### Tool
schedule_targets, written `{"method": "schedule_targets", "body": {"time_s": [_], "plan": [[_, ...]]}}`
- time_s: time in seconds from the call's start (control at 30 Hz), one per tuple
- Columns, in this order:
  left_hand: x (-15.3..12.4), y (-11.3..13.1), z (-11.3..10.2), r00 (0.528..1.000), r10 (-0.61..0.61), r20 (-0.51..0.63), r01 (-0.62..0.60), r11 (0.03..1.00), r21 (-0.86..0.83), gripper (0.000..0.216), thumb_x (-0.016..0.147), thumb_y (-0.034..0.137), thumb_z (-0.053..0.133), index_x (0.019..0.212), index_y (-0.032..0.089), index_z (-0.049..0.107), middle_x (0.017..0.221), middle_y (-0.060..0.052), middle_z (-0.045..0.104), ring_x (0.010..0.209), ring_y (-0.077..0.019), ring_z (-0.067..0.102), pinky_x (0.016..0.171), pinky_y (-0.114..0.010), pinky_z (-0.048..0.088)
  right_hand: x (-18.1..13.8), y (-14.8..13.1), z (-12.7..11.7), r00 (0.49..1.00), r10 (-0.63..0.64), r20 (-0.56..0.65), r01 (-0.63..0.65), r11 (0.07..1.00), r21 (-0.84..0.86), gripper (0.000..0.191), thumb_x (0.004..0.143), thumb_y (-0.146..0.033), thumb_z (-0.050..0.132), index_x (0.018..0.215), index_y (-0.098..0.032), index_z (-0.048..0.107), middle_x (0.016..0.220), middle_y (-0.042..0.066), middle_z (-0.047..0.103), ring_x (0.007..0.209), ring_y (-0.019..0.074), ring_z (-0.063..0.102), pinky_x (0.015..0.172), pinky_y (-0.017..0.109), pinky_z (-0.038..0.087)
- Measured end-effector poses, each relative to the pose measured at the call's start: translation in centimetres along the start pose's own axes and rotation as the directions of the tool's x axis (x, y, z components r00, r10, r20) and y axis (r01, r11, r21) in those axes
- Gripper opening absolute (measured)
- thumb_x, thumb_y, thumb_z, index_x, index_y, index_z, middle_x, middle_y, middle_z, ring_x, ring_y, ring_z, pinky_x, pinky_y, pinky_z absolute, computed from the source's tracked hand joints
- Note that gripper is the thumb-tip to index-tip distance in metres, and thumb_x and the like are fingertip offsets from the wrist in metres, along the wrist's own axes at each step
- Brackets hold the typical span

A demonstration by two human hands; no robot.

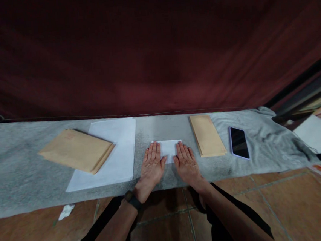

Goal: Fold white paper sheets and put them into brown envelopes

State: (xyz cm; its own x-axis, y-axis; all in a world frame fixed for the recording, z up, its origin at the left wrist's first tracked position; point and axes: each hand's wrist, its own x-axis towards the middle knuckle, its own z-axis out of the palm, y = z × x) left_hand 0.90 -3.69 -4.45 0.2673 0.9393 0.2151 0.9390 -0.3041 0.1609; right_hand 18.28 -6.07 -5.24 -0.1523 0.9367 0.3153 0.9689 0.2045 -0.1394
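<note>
A small white sheet of paper (169, 147), perhaps folded, lies flat on the grey cloth in front of me. On its left edge rests my left hand (152, 163), palm down with the fingers stretched out and the thumb over the paper. My right hand (186, 163) lies flat in the same way on the right edge. The paper's side edges are partly hidden under the fingers. To the right of my right hand lies a stack of brown envelopes (208, 135). Left of my left hand, large white sheets (120, 151) are spread out.
Brown envelopes (76, 149) overlap the white sheets at the left. A phone (239, 142) lies right of the envelope stack. Grey cloth (17, 168) covers the narrow surface, with a dark red curtain (154, 60) behind. A white scrap (66, 211) is on the tiled floor.
</note>
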Motion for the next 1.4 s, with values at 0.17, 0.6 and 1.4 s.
{"method": "schedule_targets", "body": {"time_s": [0.17,0.6,1.4], "plan": [[-0.2,-0.7,-0.2,0.999,-0.035,0.028,0.034,0.999,0.020,0.062,0.104,0.039,0.029,0.156,0.005,0.033,0.162,-0.017,0.034,0.152,-0.0268,0.030,0.124,-0.046,0.027,-0.6,1.4,-0.1,0.999,0.006,-0.039,-0.007,1.000,-0.016,0.055,0.105,-0.025,0.034,0.157,-0.007,0.033,0.157,0.017,0.044,0.145,0.0294,0.040,0.119,0.049,0.031],[0.8,2.1,0.6,0.991,0.121,-0.062,-0.127,0.987,-0.101,0.063,0.098,0.020,0.030,0.159,0.009,0.024,0.164,-0.017,0.032,0.155,-0.0251,0.022,0.125,-0.050,0.025,3.4,-2.4,-1.9,0.991,-0.094,0.101,0.059,0.949,0.308,0.058,0.108,-0.036,0.024,0.157,-0.006,0.033,0.164,0.014,0.031,0.154,0.0208,0.024,0.125,0.043,0.027],[0.2,-0.8,-0.1,0.999,-0.047,0.016,0.047,0.999,-0.016,0.062,0.103,0.037,0.027,0.156,0.004,0.032,0.162,-0.018,0.034,0.152,-0.0278,0.028,0.124,-0.048,0.026,1.4,2.1,0.0,1.000,-0.020,0.022,0.020,1.000,0.004,0.058,0.107,-0.037,0.033,0.157,-0.009,0.032,0.160,0.016,0.038,0.149,0.0275,0.036,0.120,0.047,0.030]]}}
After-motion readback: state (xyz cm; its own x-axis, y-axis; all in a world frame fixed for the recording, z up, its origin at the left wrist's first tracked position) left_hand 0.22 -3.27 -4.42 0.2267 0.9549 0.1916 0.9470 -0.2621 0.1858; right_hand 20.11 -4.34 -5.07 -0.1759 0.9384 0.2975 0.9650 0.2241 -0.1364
